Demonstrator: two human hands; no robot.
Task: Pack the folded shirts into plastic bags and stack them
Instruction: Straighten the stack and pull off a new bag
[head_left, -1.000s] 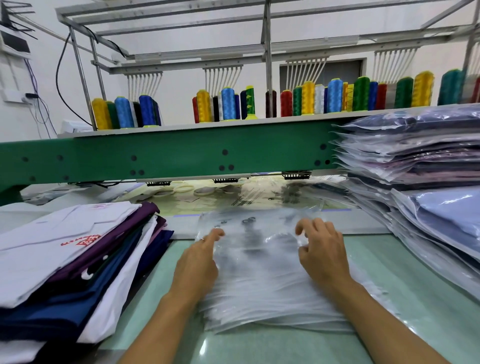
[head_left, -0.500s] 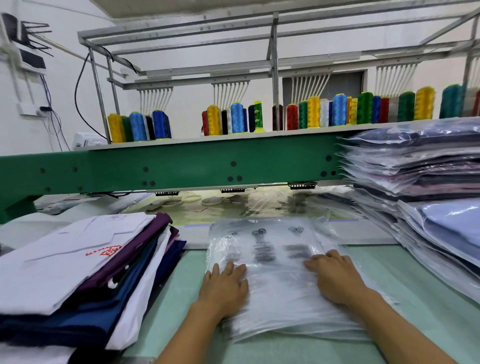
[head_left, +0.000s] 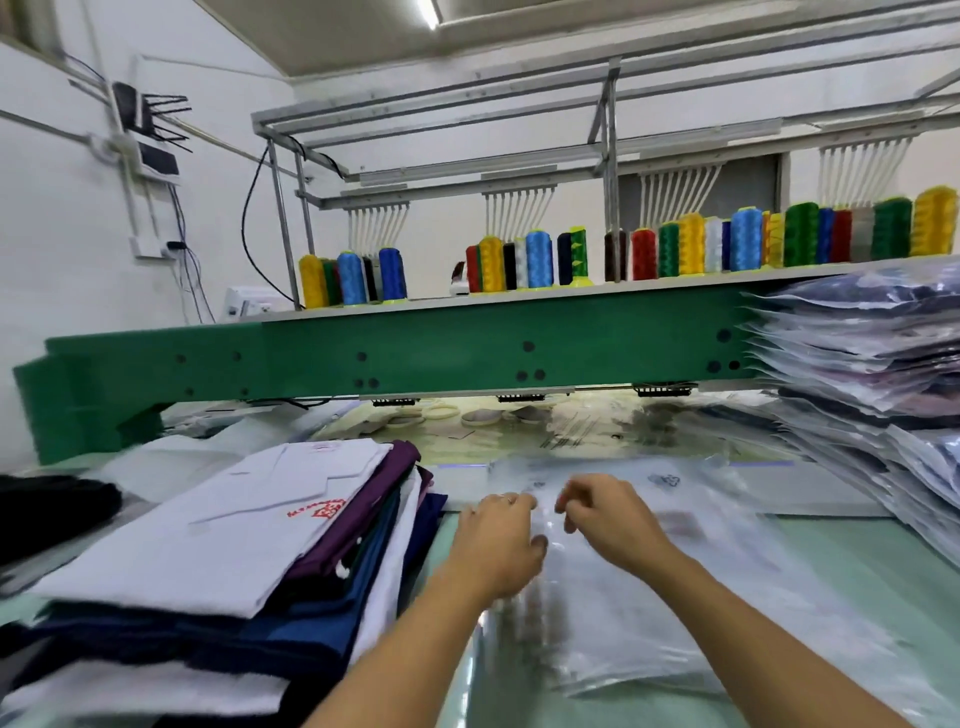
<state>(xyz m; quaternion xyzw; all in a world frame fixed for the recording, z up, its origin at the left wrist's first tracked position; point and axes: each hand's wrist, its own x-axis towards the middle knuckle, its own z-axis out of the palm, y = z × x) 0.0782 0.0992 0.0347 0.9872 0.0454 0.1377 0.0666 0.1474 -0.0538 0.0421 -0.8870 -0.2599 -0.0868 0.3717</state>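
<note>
Bag pile (head_left: 701, 597): clear empty bags lying flat on the pale green table (head_left: 883, 582). The layers are too blurred to count. Printed marks on the top film, one a triangle-like symbol; the text is unreadable.

Left hand (head_left: 496, 545): at the pile's left edge, fingers curled. Blur hides whether it holds any film. Right hand (head_left: 610, 519): just beside it, over the pile, fingertips drawn together, pinching the top film.

Left of the pile: one stack of folded shirts (head_left: 156, 639), unbagged, at least five layers: white, purple, teal, white, navy. The top shirt carries a red stitched emblem (head_left: 317, 512), not legible.

Right of the pile: one tall stack of bagged shirts (head_left: 857, 364), too many to count.

Behind the pile: green machine beam (head_left: 467, 353). Thread cones (head_left: 537, 260) stand along its top; the leftmost cluster shows five.
</note>
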